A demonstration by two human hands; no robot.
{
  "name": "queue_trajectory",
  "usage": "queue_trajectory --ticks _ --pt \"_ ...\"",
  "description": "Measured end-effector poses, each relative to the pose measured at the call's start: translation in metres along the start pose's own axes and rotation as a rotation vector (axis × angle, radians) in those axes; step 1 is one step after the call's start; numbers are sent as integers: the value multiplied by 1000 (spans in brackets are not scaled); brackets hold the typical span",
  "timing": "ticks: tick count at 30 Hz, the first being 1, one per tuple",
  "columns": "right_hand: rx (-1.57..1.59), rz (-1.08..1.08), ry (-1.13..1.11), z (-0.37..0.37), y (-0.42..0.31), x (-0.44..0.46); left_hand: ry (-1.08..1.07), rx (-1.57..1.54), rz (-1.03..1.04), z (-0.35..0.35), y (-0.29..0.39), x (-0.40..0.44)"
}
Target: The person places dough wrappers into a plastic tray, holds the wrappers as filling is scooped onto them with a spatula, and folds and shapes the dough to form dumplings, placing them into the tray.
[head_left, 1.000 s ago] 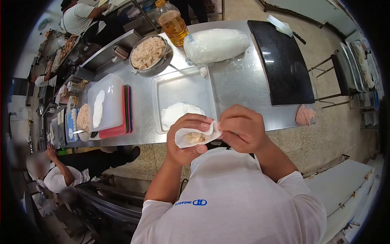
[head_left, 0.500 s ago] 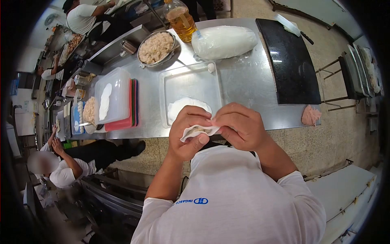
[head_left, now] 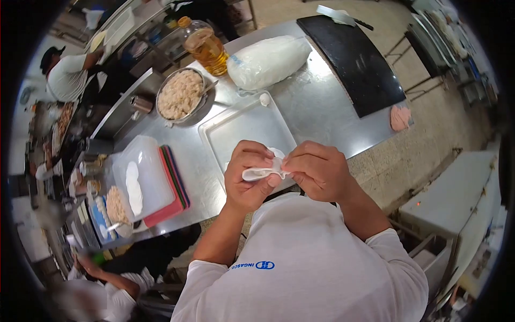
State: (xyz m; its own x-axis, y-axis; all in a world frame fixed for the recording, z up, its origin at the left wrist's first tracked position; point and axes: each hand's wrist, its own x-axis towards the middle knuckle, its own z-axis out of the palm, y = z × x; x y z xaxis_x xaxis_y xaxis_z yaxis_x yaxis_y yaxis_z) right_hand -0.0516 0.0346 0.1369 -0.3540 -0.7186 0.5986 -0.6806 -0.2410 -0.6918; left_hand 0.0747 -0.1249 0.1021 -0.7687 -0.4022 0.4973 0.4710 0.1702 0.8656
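Note:
Both hands hold a dumpling, a white dough wrapper folded over, in front of my chest. My left hand cradles its left side, thumb on the near edge. The fingertips and thumb of my right hand pinch the right end of the dough. At the left the fold still gapes a little, and any filling inside is hard to make out. Just beyond my hands lies a metal tray, with a small white dough ball at its far corner. White matter in the tray is mostly hidden behind my fingers.
On the steel table stand a bowl of minced filling, an oil bottle and a large wrapped dough mass. A black board carries a knife. At left is a plastic container; co-workers stand beyond.
The wrapper's right part is folded closer together, and less of its inside shows. My right fingers have shifted slightly along the edge. The whole view has turned, tilting the table.

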Motion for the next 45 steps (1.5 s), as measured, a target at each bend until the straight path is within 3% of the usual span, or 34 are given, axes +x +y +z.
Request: queue_trajectory --ticks 6,8,11,15,19,20,23,29,35,38,45 --pt "-147 68 195 28 -22 11 -271 -33 -49 -31 -2 18" --pt "-168 62 182 32 -17 6 -289 -19 -40 -35 -1 17" --pt "-159 68 129 35 -16 6 -8 -187 -39 -23 -2 6" --pt "-145 55 216 36 -21 15 -142 -67 -16 -34 -4 5" --pt "-149 94 148 26 -15 15 -225 67 21 -29 -6 15" --pt "-142 91 136 23 -8 9 -217 94 20 -26 -5 16" --pt "-103 50 62 8 4 10 165 -138 -73 15 -1 8" --pt "-9 1 52 -46 15 11 46 244 96 54 -12 14" --pt "134 -63 -63 -86 47 -4 187 342 50 104 -13 11" --pt "191 -107 -108 -96 54 -3 391 239 105 128 -18 6" --pt "271 -139 -109 -106 64 2 281 524 132 131 -16 12"
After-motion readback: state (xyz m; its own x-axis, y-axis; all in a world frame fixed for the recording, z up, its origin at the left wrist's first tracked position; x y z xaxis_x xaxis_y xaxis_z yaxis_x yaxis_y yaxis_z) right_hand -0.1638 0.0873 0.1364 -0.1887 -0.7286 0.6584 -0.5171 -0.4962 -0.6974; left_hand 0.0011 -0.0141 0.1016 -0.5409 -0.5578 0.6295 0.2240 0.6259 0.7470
